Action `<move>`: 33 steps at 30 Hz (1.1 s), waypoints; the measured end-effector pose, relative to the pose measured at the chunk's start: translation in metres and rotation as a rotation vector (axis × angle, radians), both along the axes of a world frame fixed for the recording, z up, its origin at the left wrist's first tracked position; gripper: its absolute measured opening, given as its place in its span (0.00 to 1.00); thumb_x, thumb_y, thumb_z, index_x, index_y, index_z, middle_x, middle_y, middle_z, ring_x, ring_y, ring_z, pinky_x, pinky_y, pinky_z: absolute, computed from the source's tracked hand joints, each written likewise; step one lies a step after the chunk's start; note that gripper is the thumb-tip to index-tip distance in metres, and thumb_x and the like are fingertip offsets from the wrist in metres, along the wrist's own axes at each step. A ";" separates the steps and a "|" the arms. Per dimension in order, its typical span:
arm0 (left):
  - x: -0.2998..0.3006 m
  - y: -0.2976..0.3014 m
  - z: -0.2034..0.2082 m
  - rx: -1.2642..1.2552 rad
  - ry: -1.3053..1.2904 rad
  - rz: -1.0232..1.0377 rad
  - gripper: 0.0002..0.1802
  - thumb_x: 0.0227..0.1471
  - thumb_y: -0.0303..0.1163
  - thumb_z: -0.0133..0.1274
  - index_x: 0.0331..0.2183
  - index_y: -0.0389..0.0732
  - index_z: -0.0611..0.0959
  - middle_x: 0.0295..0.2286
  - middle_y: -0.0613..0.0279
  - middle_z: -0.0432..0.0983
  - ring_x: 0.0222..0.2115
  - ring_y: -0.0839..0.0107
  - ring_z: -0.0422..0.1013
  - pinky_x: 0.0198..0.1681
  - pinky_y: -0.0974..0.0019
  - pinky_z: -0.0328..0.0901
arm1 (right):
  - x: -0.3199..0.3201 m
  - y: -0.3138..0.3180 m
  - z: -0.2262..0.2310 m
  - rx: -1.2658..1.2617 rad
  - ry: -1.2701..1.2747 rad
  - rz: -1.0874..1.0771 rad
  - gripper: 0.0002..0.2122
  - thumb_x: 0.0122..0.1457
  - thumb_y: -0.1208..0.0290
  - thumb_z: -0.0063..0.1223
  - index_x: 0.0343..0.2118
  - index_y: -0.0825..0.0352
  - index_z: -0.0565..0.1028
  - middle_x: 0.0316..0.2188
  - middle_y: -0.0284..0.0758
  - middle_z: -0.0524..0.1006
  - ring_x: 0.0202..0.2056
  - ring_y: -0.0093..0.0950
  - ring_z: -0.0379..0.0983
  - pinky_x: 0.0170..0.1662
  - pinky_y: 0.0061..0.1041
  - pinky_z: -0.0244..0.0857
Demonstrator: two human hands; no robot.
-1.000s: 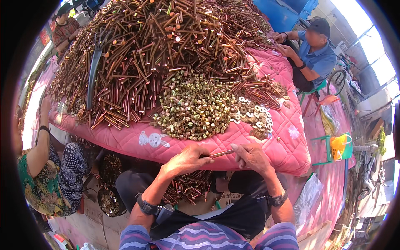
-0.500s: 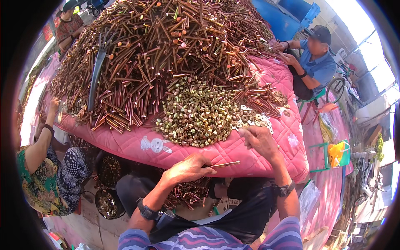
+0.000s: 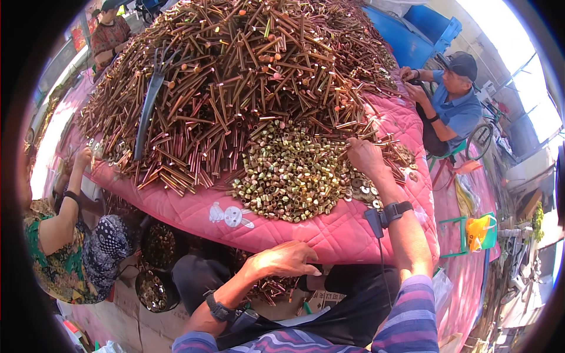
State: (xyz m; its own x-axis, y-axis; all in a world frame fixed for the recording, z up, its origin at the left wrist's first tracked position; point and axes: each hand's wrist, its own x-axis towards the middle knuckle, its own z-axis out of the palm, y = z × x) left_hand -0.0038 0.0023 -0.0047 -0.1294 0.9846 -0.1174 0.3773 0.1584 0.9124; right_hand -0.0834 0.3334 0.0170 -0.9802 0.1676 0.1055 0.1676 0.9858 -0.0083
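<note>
My left hand (image 3: 285,259) hovers at the near edge of the pink quilted cover (image 3: 282,242), thumb and fingers apart, with nothing visible in it. My right hand (image 3: 366,157) reaches out to the right edge of a heap of small brass-coloured nuts (image 3: 288,173), where long bolts (image 3: 385,147) lie against it. Its fingers are bent together at the heap; whatever they pinch is hidden. Flat washers (image 3: 366,191) lie by the right wrist. A big mound of coppery bolts (image 3: 229,76) rises behind the nuts.
A dark fork-like tool (image 3: 150,109) lies on the mound. Co-workers sit at left, far left and right (image 3: 453,106). Dark buckets of metal parts (image 3: 154,291) stand low left; more bolts (image 3: 273,288) lie below my left hand. A blue bin (image 3: 412,38) stands behind.
The bolt that was in my left hand is gone from it. My right hand has moved forward from beside the washers to the edge of the nuts and bolts. The view has shifted slightly.
</note>
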 end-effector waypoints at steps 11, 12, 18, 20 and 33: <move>-0.002 0.001 0.005 -0.069 -0.006 0.050 0.20 0.55 0.42 0.55 0.41 0.34 0.82 0.34 0.47 0.80 0.36 0.54 0.76 0.42 0.57 0.69 | 0.052 0.014 0.005 -0.013 0.277 0.159 0.10 0.60 0.68 0.54 0.44 0.62 0.78 0.27 0.43 0.80 0.29 0.41 0.79 0.30 0.38 0.71; -0.002 0.001 0.006 -0.070 -0.008 0.072 0.19 0.55 0.41 0.55 0.40 0.35 0.83 0.33 0.48 0.80 0.35 0.55 0.77 0.42 0.57 0.69 | 0.057 0.014 0.005 0.024 0.318 0.154 0.10 0.60 0.69 0.56 0.44 0.61 0.79 0.24 0.39 0.79 0.25 0.33 0.79 0.29 0.32 0.70; 0.000 0.004 -0.001 -0.017 0.000 0.198 0.18 0.55 0.41 0.55 0.39 0.36 0.83 0.32 0.48 0.79 0.33 0.58 0.76 0.40 0.59 0.69 | 0.094 0.006 0.013 -0.587 0.575 -0.035 0.10 0.61 0.68 0.57 0.42 0.66 0.81 0.21 0.30 0.77 0.22 0.16 0.70 0.26 0.21 0.64; -0.002 0.005 0.001 -0.025 -0.010 0.194 0.18 0.56 0.42 0.55 0.39 0.35 0.83 0.32 0.48 0.80 0.33 0.59 0.76 0.40 0.59 0.69 | 0.109 -0.005 0.026 -0.735 0.684 -0.037 0.11 0.63 0.68 0.55 0.41 0.70 0.80 0.23 0.29 0.77 0.25 0.14 0.70 0.27 0.17 0.63; 0.006 0.014 0.024 -0.052 -0.343 0.436 0.26 0.58 0.39 0.58 0.53 0.34 0.75 0.32 0.59 0.79 0.32 0.76 0.72 0.34 0.68 0.68 | 0.207 -0.114 0.026 -1.454 0.276 -0.152 0.10 0.64 0.71 0.54 0.40 0.73 0.79 0.26 0.32 0.79 0.25 0.18 0.76 0.25 0.15 0.67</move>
